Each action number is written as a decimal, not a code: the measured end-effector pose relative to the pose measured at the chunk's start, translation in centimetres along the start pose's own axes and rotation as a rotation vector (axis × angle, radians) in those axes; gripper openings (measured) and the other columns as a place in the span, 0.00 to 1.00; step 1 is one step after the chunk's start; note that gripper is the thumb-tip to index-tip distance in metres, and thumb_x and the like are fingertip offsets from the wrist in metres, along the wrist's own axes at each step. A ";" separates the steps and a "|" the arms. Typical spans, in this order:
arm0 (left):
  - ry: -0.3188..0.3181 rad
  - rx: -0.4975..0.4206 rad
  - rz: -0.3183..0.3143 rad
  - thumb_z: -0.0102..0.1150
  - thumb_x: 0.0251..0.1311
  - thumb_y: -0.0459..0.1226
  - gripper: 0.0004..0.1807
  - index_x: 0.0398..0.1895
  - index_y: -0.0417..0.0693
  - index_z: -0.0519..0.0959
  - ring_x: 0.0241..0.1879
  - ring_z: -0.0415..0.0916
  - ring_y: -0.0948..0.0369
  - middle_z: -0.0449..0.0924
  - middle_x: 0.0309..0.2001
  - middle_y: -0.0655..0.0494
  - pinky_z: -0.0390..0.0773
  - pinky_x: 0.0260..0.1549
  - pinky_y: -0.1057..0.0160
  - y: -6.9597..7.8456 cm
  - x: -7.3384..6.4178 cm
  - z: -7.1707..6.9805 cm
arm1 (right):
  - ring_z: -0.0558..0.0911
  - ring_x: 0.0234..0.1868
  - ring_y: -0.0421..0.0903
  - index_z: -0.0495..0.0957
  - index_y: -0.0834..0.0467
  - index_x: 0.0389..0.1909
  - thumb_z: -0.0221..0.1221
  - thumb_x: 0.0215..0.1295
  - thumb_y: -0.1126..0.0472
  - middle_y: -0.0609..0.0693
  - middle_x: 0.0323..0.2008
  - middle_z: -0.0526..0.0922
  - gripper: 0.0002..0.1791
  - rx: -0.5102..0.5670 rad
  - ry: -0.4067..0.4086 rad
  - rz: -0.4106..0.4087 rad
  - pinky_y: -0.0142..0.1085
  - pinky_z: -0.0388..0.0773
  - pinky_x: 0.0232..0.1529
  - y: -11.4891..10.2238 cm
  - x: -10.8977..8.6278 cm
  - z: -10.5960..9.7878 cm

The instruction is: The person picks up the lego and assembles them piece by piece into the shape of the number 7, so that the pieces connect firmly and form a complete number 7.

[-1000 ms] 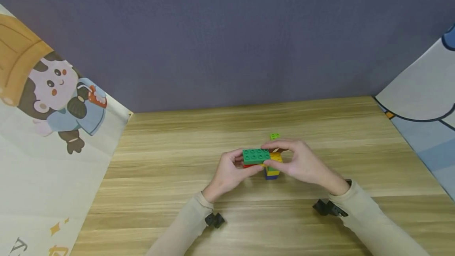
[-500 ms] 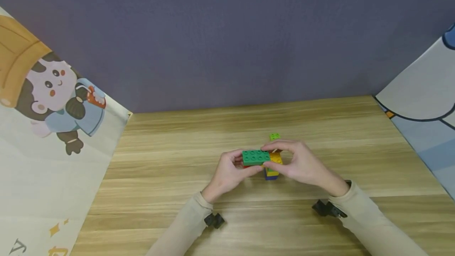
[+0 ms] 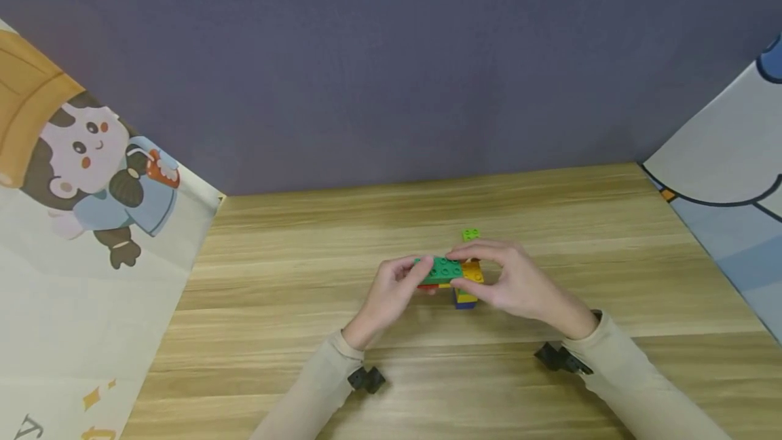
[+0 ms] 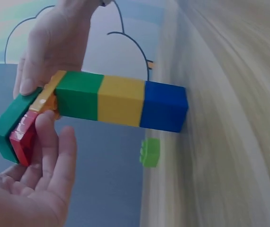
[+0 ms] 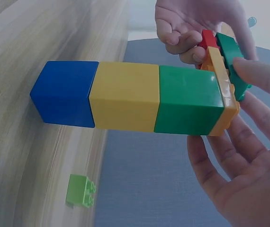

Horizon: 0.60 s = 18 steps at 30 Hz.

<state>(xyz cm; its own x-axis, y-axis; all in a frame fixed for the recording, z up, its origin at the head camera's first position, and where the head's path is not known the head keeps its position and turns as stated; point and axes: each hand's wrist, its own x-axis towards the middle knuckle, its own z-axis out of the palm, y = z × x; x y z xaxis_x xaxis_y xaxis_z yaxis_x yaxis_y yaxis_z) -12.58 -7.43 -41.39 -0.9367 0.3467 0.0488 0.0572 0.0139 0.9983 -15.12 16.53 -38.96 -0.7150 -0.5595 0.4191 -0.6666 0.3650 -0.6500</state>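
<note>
Brought left thumb up since half a second ago, from along the near side of the bricks to the studded top of the long green brick [image 3: 444, 269]. Now gripping with left hand [image 3: 385, 294], thumb above and fingers curled below, around the red brick [image 4: 25, 135], so clamped on both layers just left of the column of blue, yellow and green blocks [image 5: 125, 97]. Pinching the other end of the long green brick with right hand [image 3: 516, 280], close to the column's top, thumb on the near side and a finger on the far side, much the same pose as before. Perhaps a switch from steadying at the side to squeezing from above and below, and so, by the look of it, a step in pressing the layers together; hard to tell whether fully seated. Fixed on the column's top: orange plate [image 3: 472, 273], reaching out leftward under the long green brick, next to the red brick, with studs left bare directly over the column. Standing upright on the bench [image 3: 275, 243], blue lowest. Beyond the column, apart from it and untouched by either hand: light green brick [image 5: 79, 190].
</note>
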 end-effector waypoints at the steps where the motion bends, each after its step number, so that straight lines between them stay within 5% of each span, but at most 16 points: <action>1: 0.004 0.001 -0.009 0.53 0.82 0.41 0.22 0.59 0.27 0.82 0.39 0.87 0.60 0.87 0.51 0.31 0.90 0.45 0.60 0.1 0.1 0.0 | 0.90 0.54 0.49 0.89 0.54 0.53 0.79 0.57 0.64 0.46 0.51 0.92 0.22 -0.001 0.001 0.001 0.49 0.86 0.59 0.0 0.0 0.0; 7: 0.000 0.012 -0.051 0.56 0.79 0.39 0.20 0.60 0.30 0.82 0.42 0.88 0.44 0.88 0.52 0.33 0.90 0.46 0.56 0.7 0.2 0.0 | 0.90 0.55 0.49 0.89 0.54 0.54 0.79 0.58 0.64 0.46 0.52 0.92 0.22 0.007 -0.007 0.018 0.47 0.87 0.58 -0.1 -0.2 0.0; 14: -0.009 -0.056 -0.133 0.59 0.77 0.39 0.22 0.63 0.30 0.81 0.37 0.86 0.68 0.88 0.53 0.33 0.89 0.45 0.64 1.3 0.1 -0.1 | 0.89 0.54 0.47 0.89 0.53 0.55 0.78 0.59 0.64 0.46 0.52 0.92 0.22 0.025 -0.014 0.027 0.44 0.87 0.58 0.0 -0.3 0.2; 18: -0.010 -0.097 -0.172 0.60 0.77 0.39 0.22 0.65 0.31 0.80 0.36 0.87 0.68 0.89 0.53 0.35 0.89 0.44 0.66 1.2 0.1 -0.1 | 0.89 0.52 0.44 0.88 0.53 0.55 0.78 0.59 0.64 0.46 0.51 0.92 0.21 0.047 -0.021 0.051 0.43 0.88 0.54 0.0 -0.4 0.2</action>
<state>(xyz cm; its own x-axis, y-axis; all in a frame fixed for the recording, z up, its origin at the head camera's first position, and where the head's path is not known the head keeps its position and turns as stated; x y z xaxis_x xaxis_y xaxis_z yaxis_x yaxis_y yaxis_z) -12.63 -7.50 -40.16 -0.9264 0.3560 -0.1222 -0.1370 -0.0167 0.9904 -14.85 16.60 -39.27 -0.7429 -0.5568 0.3714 -0.6184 0.3585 -0.6993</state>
